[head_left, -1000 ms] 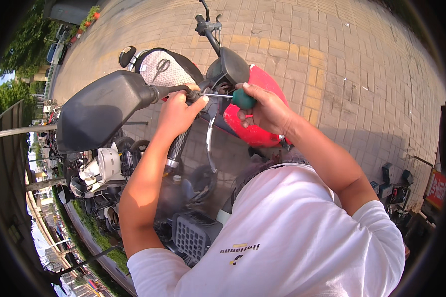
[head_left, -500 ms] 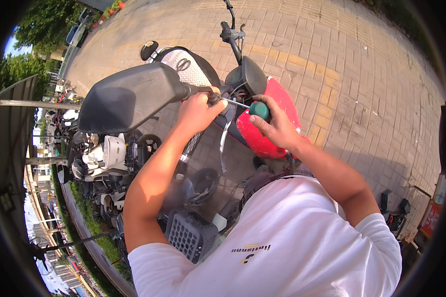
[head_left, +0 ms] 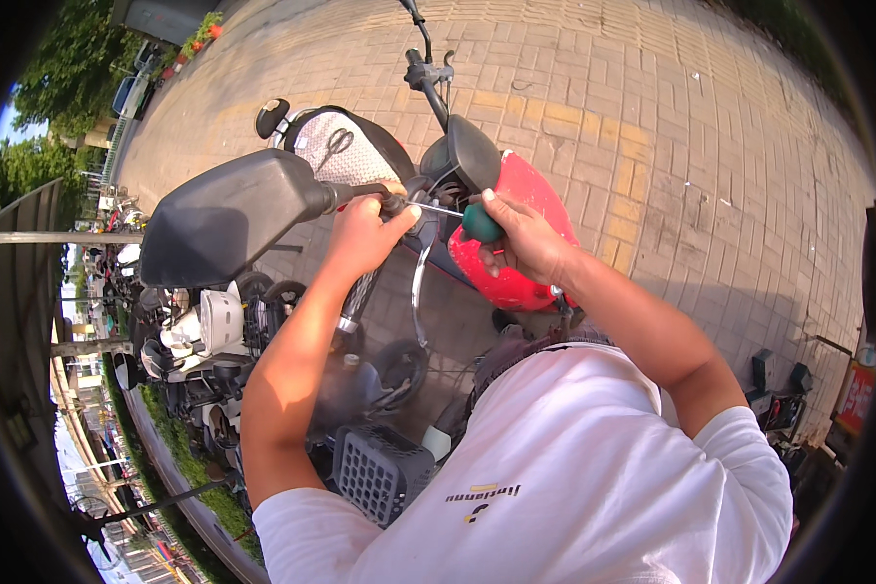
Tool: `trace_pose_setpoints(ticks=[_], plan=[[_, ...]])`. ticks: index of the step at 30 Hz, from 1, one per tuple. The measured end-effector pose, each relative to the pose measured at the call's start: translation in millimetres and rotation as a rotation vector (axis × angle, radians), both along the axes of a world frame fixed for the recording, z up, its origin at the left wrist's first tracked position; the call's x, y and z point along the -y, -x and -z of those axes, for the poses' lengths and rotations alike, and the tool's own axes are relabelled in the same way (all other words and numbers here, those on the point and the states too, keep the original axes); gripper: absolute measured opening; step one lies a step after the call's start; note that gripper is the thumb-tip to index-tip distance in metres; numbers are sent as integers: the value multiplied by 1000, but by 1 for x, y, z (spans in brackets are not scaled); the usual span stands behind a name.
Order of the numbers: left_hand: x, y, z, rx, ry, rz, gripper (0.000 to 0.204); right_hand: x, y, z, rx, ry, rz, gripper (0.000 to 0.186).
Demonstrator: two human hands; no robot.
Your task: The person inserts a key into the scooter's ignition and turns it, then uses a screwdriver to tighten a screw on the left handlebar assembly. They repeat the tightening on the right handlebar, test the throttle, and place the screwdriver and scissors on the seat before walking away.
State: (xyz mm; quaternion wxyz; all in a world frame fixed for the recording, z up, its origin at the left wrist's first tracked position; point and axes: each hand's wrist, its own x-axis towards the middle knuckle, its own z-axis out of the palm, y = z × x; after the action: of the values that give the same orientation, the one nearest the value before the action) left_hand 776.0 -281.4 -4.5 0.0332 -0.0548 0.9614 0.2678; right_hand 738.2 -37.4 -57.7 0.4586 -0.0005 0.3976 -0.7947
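My right hand is closed on the bulbous green handle of a screwdriver, its thumb along the top of the handle. The screwdriver's metal shaft runs left to the black clamp at the base of the mirror stem, where the tip is hidden by my left thumb. My left hand is wrapped round that mirror mount on the handlebar. From the mount a big black rear-view mirror reaches left, its back toward me. A silver brake lever and a handlebar grip hang below my left hand.
Ahead is the scooter's red front panel, beside its dark headlight housing. Scissors lie on the pale textured seat. A grey plastic basket stands below my left arm. Several parked scooters line the left, on brick paving.
My right hand has rolled on the screwdriver handle, its thumb now on the upper side instead of the lower. My left hand keeps its hold. The scooter sits slightly farther left in view.
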Motion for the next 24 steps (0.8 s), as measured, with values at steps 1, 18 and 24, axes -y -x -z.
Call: trace_pose_setpoints(ticks=[1, 18, 24], plan=[[-1, 1, -1, -3, -8, 2, 38, 1, 0, 4, -405, -73, 138, 46], [8, -1, 6, -18, -29, 31, 34, 5, -1, 6, 20, -45, 3, 51], [3, 0, 3, -48, -5, 43, 36, 16, -3, 28, -1190, -237, 442, 49]])
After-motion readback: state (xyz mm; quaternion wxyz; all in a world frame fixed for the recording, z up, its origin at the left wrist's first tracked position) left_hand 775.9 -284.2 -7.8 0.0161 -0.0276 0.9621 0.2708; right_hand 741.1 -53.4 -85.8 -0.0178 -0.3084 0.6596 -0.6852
